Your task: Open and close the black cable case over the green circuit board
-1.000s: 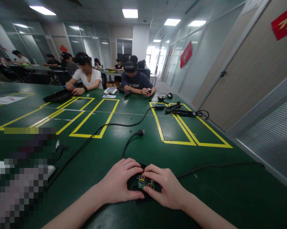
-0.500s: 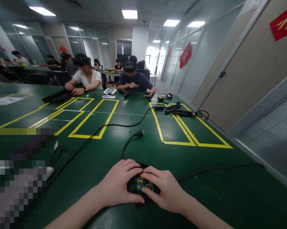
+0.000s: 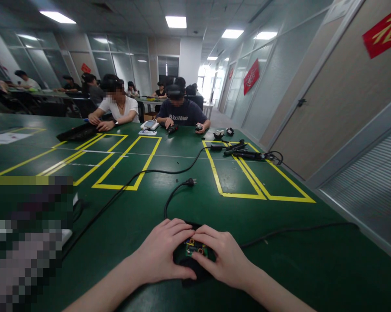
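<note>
A small green circuit board (image 3: 195,249) with copper coils and a yellow part sits in a black plastic casing (image 3: 195,271) on the table in front of me. My left hand (image 3: 166,249) curves around the casing's left side, its thumb along the near edge and its fingertips at the far edge. My right hand (image 3: 223,255) is closed over the right side, thumb and index finger at the board's near and far edges. My hands hide much of the casing. A short black cord with a plug (image 3: 191,182) lies just beyond it.
A long black cable (image 3: 156,170) crosses the green table (image 3: 279,251), and another cable (image 3: 299,228) runs right. Black tools and cords (image 3: 247,151) lie farther back. Two co-workers sit opposite, with a power drill (image 3: 172,129) and a black tray (image 3: 76,132). Pixelated items (image 3: 26,251) stand left.
My hands have barely moved; slightly more of the black casing shows below the board. The co-worker opposite has lowered a hand to the power drill.
</note>
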`<state>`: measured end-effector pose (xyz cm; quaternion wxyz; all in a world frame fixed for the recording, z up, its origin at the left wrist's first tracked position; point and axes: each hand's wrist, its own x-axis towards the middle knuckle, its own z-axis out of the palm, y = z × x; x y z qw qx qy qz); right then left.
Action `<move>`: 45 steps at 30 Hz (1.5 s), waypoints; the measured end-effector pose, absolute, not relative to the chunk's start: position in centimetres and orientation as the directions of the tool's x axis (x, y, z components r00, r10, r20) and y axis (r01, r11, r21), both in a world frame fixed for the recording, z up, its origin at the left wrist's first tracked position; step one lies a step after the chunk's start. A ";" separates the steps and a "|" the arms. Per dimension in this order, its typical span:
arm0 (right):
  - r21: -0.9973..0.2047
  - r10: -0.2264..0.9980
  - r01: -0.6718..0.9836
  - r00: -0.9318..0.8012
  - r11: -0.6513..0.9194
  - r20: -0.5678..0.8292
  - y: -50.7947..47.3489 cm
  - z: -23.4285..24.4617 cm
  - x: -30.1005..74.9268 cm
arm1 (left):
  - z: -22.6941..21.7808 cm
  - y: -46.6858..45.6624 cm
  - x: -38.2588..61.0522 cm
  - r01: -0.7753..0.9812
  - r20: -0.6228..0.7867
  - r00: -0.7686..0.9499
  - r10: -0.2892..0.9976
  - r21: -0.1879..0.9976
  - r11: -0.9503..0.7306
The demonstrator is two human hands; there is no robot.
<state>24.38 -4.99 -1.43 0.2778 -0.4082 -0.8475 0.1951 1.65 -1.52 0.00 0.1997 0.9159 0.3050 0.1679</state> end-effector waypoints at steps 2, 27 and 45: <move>-0.569 0.803 0.576 -0.502 0.587 0.321 -5.0 -1.4 24.4 | -0.1 -1.4 1.6 0.487 0.194 0.759 0.621 0.465 -0.740; -0.594 0.830 0.580 -0.416 0.557 0.372 -4.1 -1.8 25.0 | -0.1 -0.8 1.0 0.480 0.345 0.670 0.658 0.475 -0.738; -0.574 0.862 0.643 -0.371 0.507 0.346 -3.1 -1.3 26.4 | -0.3 0.9 0.4 0.580 0.120 0.659 0.743 0.548 -0.603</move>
